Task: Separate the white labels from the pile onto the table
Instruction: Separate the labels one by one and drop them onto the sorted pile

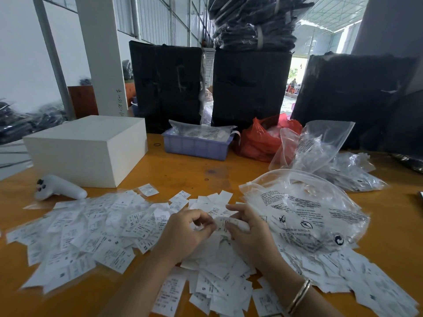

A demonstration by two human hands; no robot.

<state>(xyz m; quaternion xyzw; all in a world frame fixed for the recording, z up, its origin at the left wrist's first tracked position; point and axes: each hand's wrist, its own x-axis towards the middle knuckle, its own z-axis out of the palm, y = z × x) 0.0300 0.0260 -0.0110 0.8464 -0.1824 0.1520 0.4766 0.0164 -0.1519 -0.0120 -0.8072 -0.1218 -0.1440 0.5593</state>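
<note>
1. You're working both hands right over the middle of the heap of white labels, and that makes sense: the thickest part of the heap is lying directly under your palms, so there's barely any reach involved.

2. Your left hand is curling in, with the thumb and forefinger tips pinching the left edge of a small clump of labels. Your right hand is gripping the other side of that same clump, fingers bent around it. Holding it from both ends looks like the way to peel stuck labels apart, though I can't tell how many are in there.

3. Out past your left fingertips, the separated labels are spreading flat across the orange table, size letters facing up. Looks like that's your drop zone, so singles are probably going that way.

4. Just beyond your right fingers, the printed clear plastic bag is sitting open on the table, touching the heap. More labels are lying under and behind it.

5. Farther off from your left knuckles, a white handheld controller and a white box are sitting well clear of the sorting.
</note>
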